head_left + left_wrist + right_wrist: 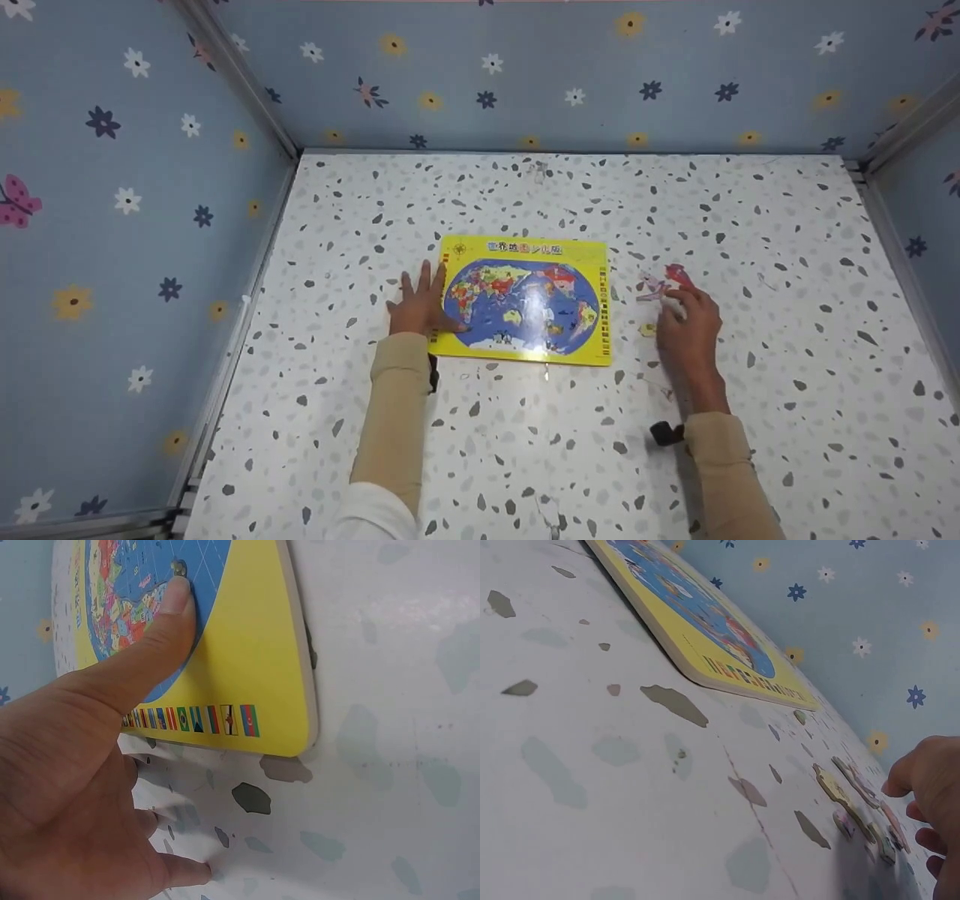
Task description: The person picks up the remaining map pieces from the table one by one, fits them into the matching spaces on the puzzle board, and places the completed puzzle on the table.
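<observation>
A yellow world map puzzle board (pixel 525 356) lies flat on the table. My left hand (pixel 421 304) is at the board's left edge, its thumb (pixel 154 637) lying over the map and the other fingers spread on the table beside it. My right hand (pixel 691 330) hovers low over several loose puzzle pieces right of the board, fingers bent and fingertips close above them. Around those fingertips are a pale purple piece (pixel 651 283) and a red piece (pixel 679 274). A yellow piece (pixel 646 329) sits nearer me, by the thumb; in the right wrist view the pieces (pixel 844 799) lie on the tabletop.
The speckled white table (pixel 487 450) runs up to a flowered blue panel (pixel 525 75) at the back. Similar panels stand at the left (pixel 135 262) and right. Each wrist carries a small black camera (pixel 666 433).
</observation>
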Demonstrator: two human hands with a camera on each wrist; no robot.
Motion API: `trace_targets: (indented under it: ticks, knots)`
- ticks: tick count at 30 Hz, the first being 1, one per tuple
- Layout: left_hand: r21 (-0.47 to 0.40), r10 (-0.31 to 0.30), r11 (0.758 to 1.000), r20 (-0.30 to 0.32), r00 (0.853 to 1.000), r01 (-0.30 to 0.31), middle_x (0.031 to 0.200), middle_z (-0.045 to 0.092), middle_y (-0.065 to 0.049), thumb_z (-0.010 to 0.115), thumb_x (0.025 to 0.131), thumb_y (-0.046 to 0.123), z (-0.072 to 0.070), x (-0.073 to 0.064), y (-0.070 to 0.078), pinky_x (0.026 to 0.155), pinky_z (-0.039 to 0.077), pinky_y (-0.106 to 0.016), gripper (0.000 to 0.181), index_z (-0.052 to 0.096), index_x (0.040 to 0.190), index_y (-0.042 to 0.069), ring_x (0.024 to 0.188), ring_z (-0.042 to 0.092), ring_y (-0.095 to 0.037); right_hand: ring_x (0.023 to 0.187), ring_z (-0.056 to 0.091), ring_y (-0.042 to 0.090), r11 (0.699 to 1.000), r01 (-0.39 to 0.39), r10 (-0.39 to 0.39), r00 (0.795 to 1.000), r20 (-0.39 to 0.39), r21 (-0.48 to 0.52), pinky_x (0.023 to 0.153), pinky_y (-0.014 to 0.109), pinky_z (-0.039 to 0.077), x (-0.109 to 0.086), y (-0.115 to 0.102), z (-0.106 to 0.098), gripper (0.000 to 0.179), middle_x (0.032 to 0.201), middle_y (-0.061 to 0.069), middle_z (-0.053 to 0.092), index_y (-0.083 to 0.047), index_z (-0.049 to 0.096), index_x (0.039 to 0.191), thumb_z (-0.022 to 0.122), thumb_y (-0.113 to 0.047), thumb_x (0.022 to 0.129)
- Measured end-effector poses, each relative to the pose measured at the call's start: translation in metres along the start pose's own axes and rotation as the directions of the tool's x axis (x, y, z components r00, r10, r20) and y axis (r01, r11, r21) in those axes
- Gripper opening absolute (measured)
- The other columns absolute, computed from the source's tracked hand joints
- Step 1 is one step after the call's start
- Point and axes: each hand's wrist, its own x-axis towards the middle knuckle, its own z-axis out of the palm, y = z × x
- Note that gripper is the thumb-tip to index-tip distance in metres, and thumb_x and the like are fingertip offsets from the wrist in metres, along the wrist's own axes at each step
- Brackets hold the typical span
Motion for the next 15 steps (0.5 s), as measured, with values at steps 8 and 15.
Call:
trace_targets:
  ticks: [8, 15]
  knots:
    - [0.009, 0.010, 1.000, -0.005, 1.000, -0.010, 0.163, -0.007, -0.004, 0.081, 0.071, 0.047, 0.000, 0.000, 0.000, 0.108, 0.010, -0.073, 0.117, 0.003, 0.155, 0.025, 0.147, -0.008, -0.040, 0.137, 0.032, 0.030, 0.997, 0.077, -0.076, 0.997, -0.029, 0.029, 0.114, 0.052, 0.024, -0.003, 0.007, -0.003, 0.027, 0.141, 0.009, 0.045, -0.009, 0.062, 0.119, 0.053, -0.020, 0.096]
    - [0.021, 0.011, 1.000, -0.027, 1.000, -0.011, 0.163, -0.004, -0.005, 0.081, 0.071, 0.048, 0.001, -0.003, 0.001, 0.108, 0.012, -0.073, 0.116, 0.005, 0.156, 0.024, 0.147, -0.005, -0.041, 0.133, 0.037, 0.033, 0.993, 0.120, -0.120, 0.991, -0.067, 0.001, 0.111, 0.054, 0.026, -0.010, 0.013, -0.002, 0.023, 0.137, 0.012, 0.049, -0.006, 0.066, 0.113, 0.056, -0.014, 0.094]
